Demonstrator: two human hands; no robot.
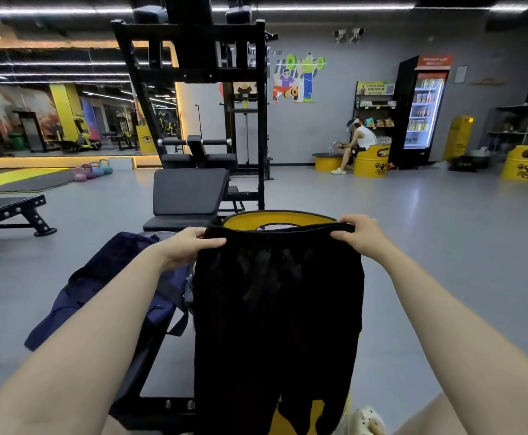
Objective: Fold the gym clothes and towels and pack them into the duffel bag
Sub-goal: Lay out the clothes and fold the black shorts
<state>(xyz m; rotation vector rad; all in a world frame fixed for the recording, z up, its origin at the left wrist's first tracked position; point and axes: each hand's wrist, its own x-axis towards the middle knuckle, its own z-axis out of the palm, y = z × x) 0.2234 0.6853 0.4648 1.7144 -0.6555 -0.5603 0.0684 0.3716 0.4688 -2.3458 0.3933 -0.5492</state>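
Nearest to me, at the bottom right, a pale perforated clog shows beside a bare knee. Both of my forearms reach forward from the bottom corners. Between them hang the black shorts, held up by the waistband so the legs drop straight down toward the floor. My left hand grips the left end of the waistband, thumb on the near face and fingers curled behind the cloth. My right hand pinches the right end the same way, thumb in front, fingers over the top edge. The waistband is stretched fairly flat between the two hands.

Just left of the shorts, partly under my left forearm, the navy duffel bag lies slumped on a black bench, its strap hanging off the near side. I cannot tell whether the bag is unzipped.

Right behind the waistband sits a yellow drum seat with a black rim. Beyond it stands a black padded weight machine, and a flat bench sits at the far left. Farther off, coloured kettlebells line the mirror wall on the left. At the far right, a person sits on a yellow drum near a lit drinks fridge.
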